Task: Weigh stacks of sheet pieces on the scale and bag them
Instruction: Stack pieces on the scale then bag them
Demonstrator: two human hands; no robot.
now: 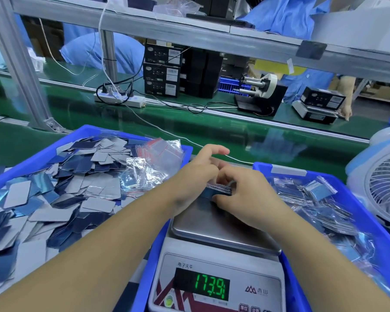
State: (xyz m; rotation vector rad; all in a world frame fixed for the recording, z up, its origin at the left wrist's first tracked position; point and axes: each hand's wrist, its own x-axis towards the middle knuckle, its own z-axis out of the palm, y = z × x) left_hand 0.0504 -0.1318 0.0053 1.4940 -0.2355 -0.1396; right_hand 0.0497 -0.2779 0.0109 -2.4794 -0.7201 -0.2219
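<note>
Nearest the camera, the scale point(216, 287) sits between two blue bins, its green display lit with a reading while both forearms reach over it. On the far part of its steel pan point(212, 224) lies the stack of sheet pieces point(218, 190), a squared-up pile showing blue-grey edges. The left hand point(196, 176) curls round the stack's left end, its index finger lifted free above, and the right hand point(245, 190) grips the right end with bent fingers, thumb tucked under the near edge; together they hold the pile on or just above the pan, and I cannot tell which. To the left, the left bin point(54, 147) holds a deep, loose heap of unsorted sheet pieces point(61, 190), with empty zip bags point(153, 158) piled at its far right corner. To the right, the right bin point(374, 212) already holds many filled bags point(318, 194), next to a small fan point(385, 183). Beyond lie the green conveyor belt point(212, 127), a power strip point(119, 99) and stacked black boxes point(162, 73). Judging by the bins, a good share is done, yet the heap on the left suggests far more weighing and bagging remains; this stack is at the weighing step and not yet bagged.
</note>
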